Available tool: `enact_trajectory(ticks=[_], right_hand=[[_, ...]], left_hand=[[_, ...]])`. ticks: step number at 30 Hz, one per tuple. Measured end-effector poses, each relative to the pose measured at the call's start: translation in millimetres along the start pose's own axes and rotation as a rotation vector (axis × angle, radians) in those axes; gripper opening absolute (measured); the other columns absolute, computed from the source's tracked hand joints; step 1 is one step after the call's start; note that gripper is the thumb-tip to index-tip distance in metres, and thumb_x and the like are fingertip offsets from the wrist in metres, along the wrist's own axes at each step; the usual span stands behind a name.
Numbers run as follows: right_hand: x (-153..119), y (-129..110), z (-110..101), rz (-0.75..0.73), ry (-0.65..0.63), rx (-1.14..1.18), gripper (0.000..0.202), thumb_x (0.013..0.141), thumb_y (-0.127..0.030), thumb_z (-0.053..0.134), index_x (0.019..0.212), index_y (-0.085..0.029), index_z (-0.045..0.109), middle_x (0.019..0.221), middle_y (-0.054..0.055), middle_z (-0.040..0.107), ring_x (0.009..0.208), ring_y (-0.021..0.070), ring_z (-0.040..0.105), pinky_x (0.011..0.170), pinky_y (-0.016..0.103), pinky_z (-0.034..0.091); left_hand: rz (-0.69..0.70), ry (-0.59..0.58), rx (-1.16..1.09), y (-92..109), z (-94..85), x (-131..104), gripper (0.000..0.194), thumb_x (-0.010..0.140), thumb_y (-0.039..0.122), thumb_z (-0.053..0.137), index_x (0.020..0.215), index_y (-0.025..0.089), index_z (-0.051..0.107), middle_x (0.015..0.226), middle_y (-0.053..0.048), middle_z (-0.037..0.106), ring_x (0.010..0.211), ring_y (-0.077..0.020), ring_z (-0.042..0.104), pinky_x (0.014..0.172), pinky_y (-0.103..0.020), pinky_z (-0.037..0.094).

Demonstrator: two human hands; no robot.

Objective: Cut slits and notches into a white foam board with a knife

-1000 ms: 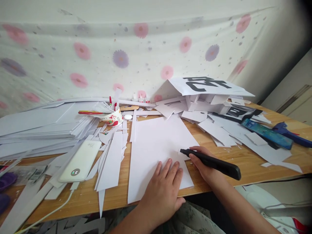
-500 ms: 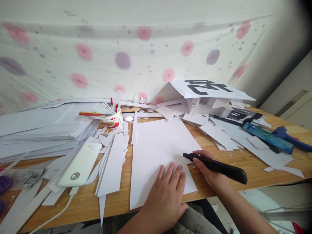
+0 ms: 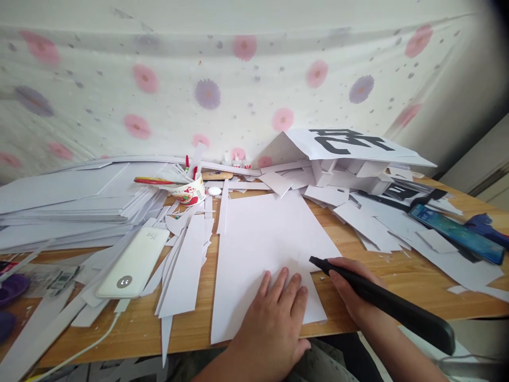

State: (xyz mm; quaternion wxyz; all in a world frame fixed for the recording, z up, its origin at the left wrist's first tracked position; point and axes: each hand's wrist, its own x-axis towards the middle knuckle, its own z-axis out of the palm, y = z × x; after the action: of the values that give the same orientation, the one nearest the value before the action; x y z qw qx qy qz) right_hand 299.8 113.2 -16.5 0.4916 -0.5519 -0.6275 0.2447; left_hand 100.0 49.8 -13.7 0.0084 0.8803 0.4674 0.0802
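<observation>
Steadying the sheet [image 3: 262, 228], the left hand [image 3: 274, 313] lay palm down on its lower part, fingers slightly apart and gripping nothing. The right hand [image 3: 353, 289] was closed around the black tool [image 3: 393, 302], its tip near where the sheet's right edge was notched; whether the tip touched could not be told. The sheet lay flat on the table [image 3: 199, 323], strips [image 3: 186, 270] to its left and the phone [image 3: 457, 233] well off to its right. A faint mark [image 3: 299, 255] showed just beside the tip, so the step in hand was probably scoring or cutting there. The next move seemed to call for firm pressure from the left palm, with the tip set exactly and those fingers clear of its path.
</observation>
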Motion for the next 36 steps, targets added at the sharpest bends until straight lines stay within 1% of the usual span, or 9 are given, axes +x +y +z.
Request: enact_trajectory(ticks=[9,14,19,23,25,28,30,32,36], right_hand=[[3.4,0.8,2.9,0.004,-0.003,-0.062,0.030,0.079,-0.052,0.063,0.094,-0.026,0.068,0.094,0.007,0.074,0.088,0.0289,0.069,0.078,0.042,0.054],[5.2,3.4,6.6,-0.015,-0.019,-0.074,0.035,0.075,-0.051,0.067,0.100,-0.026,0.065,0.096,0.006,0.074,0.086,0.0290,0.070,0.076,0.042,0.056],[7.1,5.3,7.5,-0.031,-0.048,-0.110,0.034,0.077,-0.048,0.066,0.102,-0.026,0.064,0.097,0.007,0.074,0.085,0.0298,0.070,0.071,0.042,0.056],[8.2,0.8,6.9,-0.016,-0.002,-0.094,0.030,0.079,-0.045,0.065,0.101,-0.025,0.065,0.096,0.006,0.074,0.085,0.0263,0.070,0.075,0.039,0.056],[9.6,-2.4,7.3,-0.029,0.009,-0.078,0.029,0.080,-0.044,0.065,0.100,-0.024,0.065,0.095,0.005,0.074,0.083,0.0244,0.070,0.074,0.037,0.056],[12.8,-6.0,8.1,-0.053,-0.003,-0.074,0.026,0.079,-0.041,0.065,0.098,-0.023,0.066,0.090,0.005,0.074,0.077,0.0218,0.069,0.069,0.033,0.056],[14.6,-7.2,8.4,-0.061,-0.015,-0.082,0.024,0.080,-0.039,0.065,0.098,-0.023,0.065,0.087,0.004,0.074,0.074,0.0203,0.069,0.068,0.032,0.056],[15.6,-7.0,8.4,-0.072,-0.040,-0.086,0.022,0.080,-0.036,0.065,0.098,-0.023,0.065,0.086,0.003,0.074,0.073,0.0191,0.069,0.067,0.031,0.056],[15.8,-3.4,8.5,-0.124,-0.078,-0.064,0.019,0.080,-0.031,0.065,0.098,-0.024,0.065,0.083,0.001,0.073,0.069,0.0165,0.068,0.062,0.027,0.055]], left_hand=[[0.007,-0.003,0.006,-2.3,2.9,0.8,0.072,0.090,0.060,0.046,0.146,0.017,0.030,0.156,-0.009,0.026,0.144,-0.0316,0.020,0.115,-0.057,0.025],[0.017,-0.007,0.019,-2.7,3.2,1.4,0.074,0.090,0.060,0.047,0.146,0.015,0.029,0.156,-0.010,0.024,0.143,-0.0327,0.021,0.115,-0.058,0.026],[0.011,-0.001,0.028,-2.4,1.5,1.4,0.074,0.090,0.061,0.048,0.145,0.015,0.031,0.155,-0.009,0.026,0.143,-0.0320,0.022,0.114,-0.057,0.028],[-0.002,0.007,0.016,-1.6,0.0,2.7,0.072,0.089,0.060,0.050,0.144,0.018,0.034,0.155,-0.007,0.028,0.143,-0.0309,0.023,0.114,-0.057,0.029],[0.001,0.005,0.025,-1.3,-0.9,4.7,0.072,0.086,0.057,0.057,0.143,0.018,0.037,0.154,-0.007,0.029,0.142,-0.0323,0.027,0.113,-0.058,0.032],[0.017,-0.003,0.069,-1.1,-2.2,7.9,0.074,0.078,0.045,0.071,0.140,0.015,0.042,0.151,-0.011,0.034,0.138,-0.0359,0.034,0.108,-0.061,0.038],[0.034,0.011,0.098,-1.2,-2.4,8.9,0.077,0.073,0.039,0.076,0.138,0.013,0.044,0.149,-0.013,0.036,0.135,-0.0370,0.037,0.106,-0.061,0.040],[0.045,0.043,0.115,-1.6,-1.6,8.9,0.076,0.073,0.040,0.076,0.138,0.014,0.045,0.149,-0.013,0.037,0.134,-0.0361,0.039,0.105,-0.060,0.042],[0.043,0.124,0.138,-3.1,2.0,7.9,0.067,0.080,0.054,0.066,0.134,0.016,0.050,0.147,-0.009,0.041,0.133,-0.0321,0.042,0.104,-0.056,0.045]])
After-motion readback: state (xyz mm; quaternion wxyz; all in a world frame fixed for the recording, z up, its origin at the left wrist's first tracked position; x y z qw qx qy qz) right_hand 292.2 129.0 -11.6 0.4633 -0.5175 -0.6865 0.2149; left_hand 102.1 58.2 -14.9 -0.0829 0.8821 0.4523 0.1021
